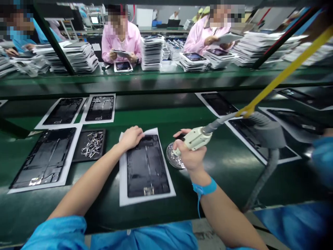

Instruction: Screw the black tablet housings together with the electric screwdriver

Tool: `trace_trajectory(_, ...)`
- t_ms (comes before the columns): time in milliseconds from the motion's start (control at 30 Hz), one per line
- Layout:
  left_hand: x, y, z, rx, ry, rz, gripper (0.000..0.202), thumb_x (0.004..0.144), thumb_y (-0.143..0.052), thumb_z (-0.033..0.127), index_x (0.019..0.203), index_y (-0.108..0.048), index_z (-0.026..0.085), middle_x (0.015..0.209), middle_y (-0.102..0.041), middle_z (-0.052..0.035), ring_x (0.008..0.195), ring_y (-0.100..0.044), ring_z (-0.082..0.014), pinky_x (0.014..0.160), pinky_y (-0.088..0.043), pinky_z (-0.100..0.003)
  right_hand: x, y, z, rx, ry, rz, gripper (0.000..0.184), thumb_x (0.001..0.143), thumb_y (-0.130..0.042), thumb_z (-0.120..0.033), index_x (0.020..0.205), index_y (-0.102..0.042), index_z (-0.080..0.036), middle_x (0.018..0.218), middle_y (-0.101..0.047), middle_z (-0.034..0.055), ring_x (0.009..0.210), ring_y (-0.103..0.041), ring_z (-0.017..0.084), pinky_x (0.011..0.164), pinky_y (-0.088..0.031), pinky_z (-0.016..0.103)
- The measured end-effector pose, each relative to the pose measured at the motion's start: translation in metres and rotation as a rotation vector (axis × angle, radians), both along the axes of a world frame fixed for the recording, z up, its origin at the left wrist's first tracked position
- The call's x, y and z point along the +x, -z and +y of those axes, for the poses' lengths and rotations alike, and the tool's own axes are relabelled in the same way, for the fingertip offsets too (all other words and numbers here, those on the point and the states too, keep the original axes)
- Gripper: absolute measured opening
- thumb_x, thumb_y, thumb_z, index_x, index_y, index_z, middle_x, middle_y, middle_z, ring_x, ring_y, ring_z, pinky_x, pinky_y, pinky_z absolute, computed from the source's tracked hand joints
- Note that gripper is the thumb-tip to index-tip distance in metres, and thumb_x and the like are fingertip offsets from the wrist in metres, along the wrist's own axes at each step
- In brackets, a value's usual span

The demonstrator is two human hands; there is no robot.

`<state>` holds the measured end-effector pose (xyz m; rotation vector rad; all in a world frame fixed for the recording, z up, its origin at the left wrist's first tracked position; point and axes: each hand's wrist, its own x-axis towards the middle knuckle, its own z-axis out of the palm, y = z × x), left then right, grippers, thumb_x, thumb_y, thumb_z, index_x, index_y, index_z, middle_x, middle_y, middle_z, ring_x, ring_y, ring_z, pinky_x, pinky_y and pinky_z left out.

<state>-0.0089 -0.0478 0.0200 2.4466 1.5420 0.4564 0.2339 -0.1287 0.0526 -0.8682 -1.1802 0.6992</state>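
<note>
In front of me a black tablet housing (148, 166) lies on a white sheet (148, 201), its inner side facing up. My left hand (131, 137) rests at its upper left corner, fingers together and curled over the top edge. My right hand (194, 154) is wrapped round a pale electric screwdriver (196, 139) with a grey cable. The driver is held to the right of the housing, over a round perforated metal dish (172, 156); its tip is hidden by my fingers. A blue wrist strap (205, 188) circles my right wrist.
A dark tray (102, 152) holds many small metal parts. More tablet housings (47, 158) lie on sheets at left and right. A yellow strap (288, 74) holds the driver's cable; a grey flexible duct (267, 177) rises at right. Co-workers sit across the bench behind stacks (152, 53).
</note>
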Motion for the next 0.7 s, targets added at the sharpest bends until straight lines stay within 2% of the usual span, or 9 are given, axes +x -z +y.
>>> trace_trajectory(133,0.007,-0.002,0.048,0.050,-0.111,0.004,0.022,0.099,-0.057,0.033,0.089,-0.071,0.019,0.089,-0.066,-0.0084,0.092,-0.061,-0.0252,0.082,-0.046,-0.035,-0.004,0.009,0.000,-0.029,-0.051,0.012,0.030,0.080,-0.076,-0.026,0.107,-0.063,-0.024,0.088,-0.070,-0.0008,0.053,-0.062,0.010,0.050,-0.055,0.026)
trace_trajectory(233,0.010,0.002,0.065,0.009,-0.119,-0.012,0.021,0.098,-0.058,0.033,0.089,-0.072,0.019,0.090,-0.067,-0.0090,0.093,-0.061,-0.0262,0.084,-0.045,-0.036,-0.005,0.014,0.001,-0.058,-0.047,-0.017,0.031,0.080,-0.076,-0.027,0.109,-0.063,-0.023,0.091,-0.071,0.0006,0.056,-0.062,0.010,0.053,-0.057,0.027)
trace_trajectory(433,0.009,0.013,0.067,0.024,-0.122,-0.075,0.021,0.098,-0.059,0.032,0.090,-0.074,0.018,0.095,-0.066,-0.0096,0.097,-0.061,-0.0254,0.088,-0.046,-0.035,-0.003,0.021,0.003,-0.027,-0.036,-0.043,0.031,0.081,-0.076,-0.024,0.111,-0.065,-0.024,0.094,-0.072,0.0014,0.067,-0.068,0.014,0.064,-0.059,0.031)
trace_trajectory(700,0.010,0.014,0.066,0.030,-0.145,-0.030,0.025,0.099,-0.056,0.035,0.095,-0.075,0.020,0.098,-0.068,-0.0089,0.098,-0.062,-0.0251,0.092,-0.047,-0.035,-0.005,0.020,0.004,-0.038,-0.042,-0.039,0.032,0.081,-0.077,-0.026,0.110,-0.064,-0.023,0.092,-0.072,0.0021,0.070,-0.070,0.016,0.066,-0.061,0.033)
